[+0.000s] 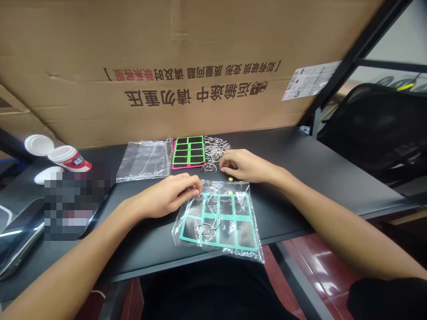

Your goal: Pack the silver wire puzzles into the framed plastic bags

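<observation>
My left hand (176, 191) is closed at the upper left corner of a clear plastic bag (256, 253), its fingers pinching the film. Inside the bag lies a teal-framed card (217, 242) with dark panels, and linked metal rings (207, 229) rest on it. My right hand (247, 165) is curled beside a pile of silver wire rings (216, 153), thumb and fingertips close together; whether something is between them is hidden. A small yellow disc (230, 179) lies under that hand, close to the bag's top edge.
Left of the ring pile sit stacked green-framed cards (189, 150) over a pink one. Further left lie flat clear bags (145, 160). A red-and-white tub (71, 160) with its lid flipped back stands at the far left. A cardboard panel (200, 120) walls off the desk's back.
</observation>
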A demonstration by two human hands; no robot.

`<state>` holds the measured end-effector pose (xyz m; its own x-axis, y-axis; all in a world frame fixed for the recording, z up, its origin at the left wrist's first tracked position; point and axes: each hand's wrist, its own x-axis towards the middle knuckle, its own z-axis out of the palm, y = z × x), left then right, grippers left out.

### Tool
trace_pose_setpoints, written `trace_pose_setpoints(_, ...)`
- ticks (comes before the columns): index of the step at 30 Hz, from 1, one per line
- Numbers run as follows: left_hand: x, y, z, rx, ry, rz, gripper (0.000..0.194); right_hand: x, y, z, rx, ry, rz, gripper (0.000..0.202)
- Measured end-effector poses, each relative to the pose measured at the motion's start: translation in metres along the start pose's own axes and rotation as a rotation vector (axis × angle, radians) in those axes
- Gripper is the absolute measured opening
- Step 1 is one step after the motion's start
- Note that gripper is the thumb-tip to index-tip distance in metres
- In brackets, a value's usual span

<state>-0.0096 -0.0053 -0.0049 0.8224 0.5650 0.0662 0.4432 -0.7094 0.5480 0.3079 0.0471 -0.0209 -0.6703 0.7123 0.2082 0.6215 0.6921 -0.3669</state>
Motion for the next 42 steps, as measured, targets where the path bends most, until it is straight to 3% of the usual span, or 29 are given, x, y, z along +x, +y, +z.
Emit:
trace_pose_setpoints(6, -0.001, 0.0, 0.001, 0.025, 0.001, -0.012, 0.024, -0.003, -0.004, -0.003, -0.059, -0.05, 0.077, 0.01)
trace_pose_setpoints(12, -0.001, 0.001, 0.001, 0.029, -0.003, -0.036, 0.025, -0.003, -0.019, -0.009, 0.318, 0.081, 0.124, 0.004)
trace_pose_setpoints(16, -0.001, 0.002, 0.001, 0.037, -0.011, -0.05, 0.026, -0.004, -0.032, -0.013, 0.538, -0.176, -0.096, 0.014)
trace_pose_setpoints(18, -0.001, 0.002, 0.001, 0.035, -0.012, -0.052, 0.026, -0.005, -0.031, -0.016, 0.565, -0.183, -0.141, 0.021)
trace_pose_setpoints(22, -0.002, 0.002, 0.0, 0.018, -0.006, -0.043, 0.026, -0.005, -0.009, -0.018, 0.378, 0.161, 0.056, 0.02)
trace_pose_setpoints(24, -0.002, 0.002, 0.001, 0.018, 0.0, -0.037, 0.025, -0.005, 0.003, -0.018, 0.196, 0.238, 0.127, 0.018)
trace_pose_setpoints(30, -0.002, 0.003, 0.001, 0.033, 0.002, -0.04, 0.025, -0.004, 0.008, -0.01, 0.019, 0.076, 0.137, 0.017)
trace_pose_setpoints(34, -0.002, 0.004, 0.001, 0.043, 0.003, -0.045, 0.025, -0.002, 0.004, -0.004, 0.001, 0.067, 0.118, 0.008)
trace_pose_setpoints(39, -0.002, 0.003, 0.002, 0.041, 0.0, -0.042, 0.025, -0.003, 0.005, -0.006, -0.032, 0.077, 0.123, 0.015)
trace_pose_setpoints(42, -0.002, 0.003, 0.001, 0.038, 0.002, -0.042, 0.026, -0.004, -0.001, -0.011, 0.087, 0.119, 0.142, 0.014)
